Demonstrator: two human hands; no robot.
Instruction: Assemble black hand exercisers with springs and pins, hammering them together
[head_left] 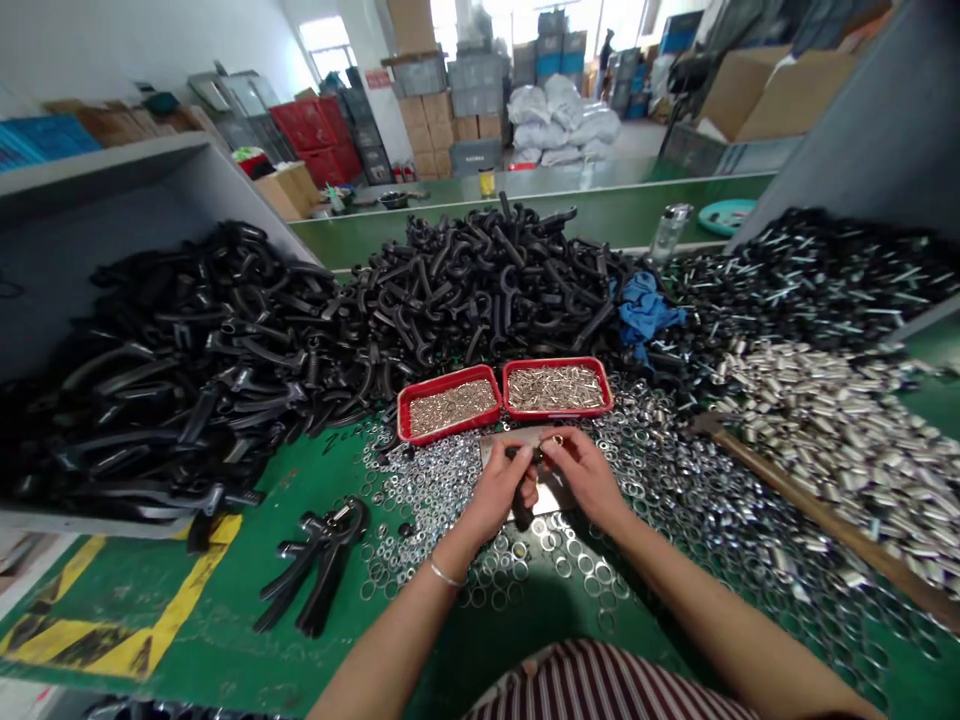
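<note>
Head view: over the metal plate [556, 492], the black part [523, 516] was held in the curled left hand [498, 486], a small ring [557, 440] apparently pinched by the nearly closed right hand [589, 478]; part judged light, stiff, slick, best gripped by its lower end.

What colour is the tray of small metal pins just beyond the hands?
The tray is red, seen best in the head view.

Left hand [501, 487] and right hand [589, 478] nearly meet, both apparently pinching.
</note>
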